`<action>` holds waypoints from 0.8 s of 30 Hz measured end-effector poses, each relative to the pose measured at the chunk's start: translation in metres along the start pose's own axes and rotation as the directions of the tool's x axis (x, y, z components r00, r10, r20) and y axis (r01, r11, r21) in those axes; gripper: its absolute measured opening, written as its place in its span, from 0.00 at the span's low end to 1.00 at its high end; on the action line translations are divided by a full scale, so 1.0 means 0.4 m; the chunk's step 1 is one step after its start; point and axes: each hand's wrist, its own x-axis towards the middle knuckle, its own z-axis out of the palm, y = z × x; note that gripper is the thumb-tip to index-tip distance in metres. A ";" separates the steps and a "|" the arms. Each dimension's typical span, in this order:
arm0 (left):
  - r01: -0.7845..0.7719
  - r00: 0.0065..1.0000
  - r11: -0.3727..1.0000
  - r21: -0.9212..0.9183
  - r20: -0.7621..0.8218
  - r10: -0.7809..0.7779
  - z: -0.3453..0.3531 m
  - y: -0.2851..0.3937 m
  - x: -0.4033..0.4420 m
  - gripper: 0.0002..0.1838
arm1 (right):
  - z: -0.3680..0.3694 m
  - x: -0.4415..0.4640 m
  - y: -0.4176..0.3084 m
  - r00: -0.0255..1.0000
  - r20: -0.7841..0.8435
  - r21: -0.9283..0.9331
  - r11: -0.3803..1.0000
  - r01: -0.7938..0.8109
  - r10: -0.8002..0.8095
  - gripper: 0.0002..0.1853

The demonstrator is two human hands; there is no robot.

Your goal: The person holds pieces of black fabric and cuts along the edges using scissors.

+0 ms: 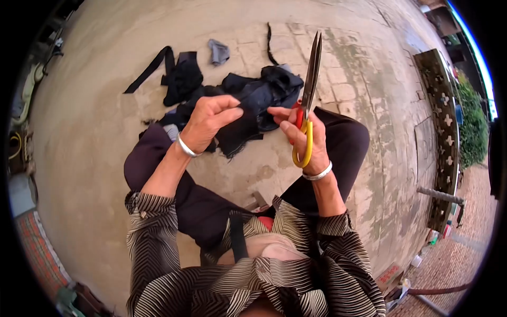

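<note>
My left hand [207, 122] is closed in a pinch above the dark cloth, its thumb and forefinger pressed together; anything between them is too small to make out. Facing it, my right hand [306, 134] holds scissors [311, 79] with red and yellow handles. The long blades point away from me and look closed. Dark cloth pieces [237, 100] lie heaped on the ground beyond and beneath my hands, and one piece has a frayed lower edge. A silver bracelet is on each wrist.
Beyond the heap lie a black piece with a strip [182, 76], a small grey cloth [218, 52] and a thin black strip [270, 45]. My bent legs in dark trousers [346, 137] flank the heap. A patterned low wall [443, 132] stands at the right.
</note>
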 end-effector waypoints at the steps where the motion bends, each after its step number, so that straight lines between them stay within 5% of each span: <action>1: 0.005 1.000 1.000 -0.031 0.003 -0.005 -0.008 -0.019 0.003 0.06 | 0.017 0.011 0.002 1.000 0.017 0.029 0.999 -0.017 0.016 0.12; 4: 0.011 1.000 0.995 -0.100 0.019 -0.010 0.001 0.003 -0.004 0.06 | 0.055 0.032 0.013 0.995 0.088 0.101 0.994 -0.049 0.040 0.14; 6: 0.005 1.000 0.996 -0.087 0.020 -0.003 -0.009 -0.009 -0.001 0.06 | 0.064 0.039 0.024 0.991 0.118 -0.083 0.995 -0.050 0.060 0.15; 12: 0.026 0.997 0.993 -0.116 -0.063 -0.033 -0.022 -0.032 -0.001 0.06 | 0.072 0.043 0.062 0.969 0.192 -0.003 0.988 -0.155 0.153 0.15; 14: 0.028 0.997 0.988 -0.155 -0.060 -0.038 -0.021 -0.024 0.000 0.06 | 0.078 0.044 0.048 0.985 0.067 0.017 0.987 -0.158 0.156 0.13; 20: 0.074 0.997 0.985 -0.154 0.003 -0.075 -0.014 -0.006 -0.004 0.07 | 0.045 0.052 0.030 0.980 0.074 0.064 0.979 -0.192 0.187 0.11; 24: 0.094 0.995 0.987 -0.133 0.044 -0.089 -0.008 -0.017 -0.001 0.07 | 0.069 0.059 0.038 0.997 0.029 0.040 0.996 -0.079 0.078 0.14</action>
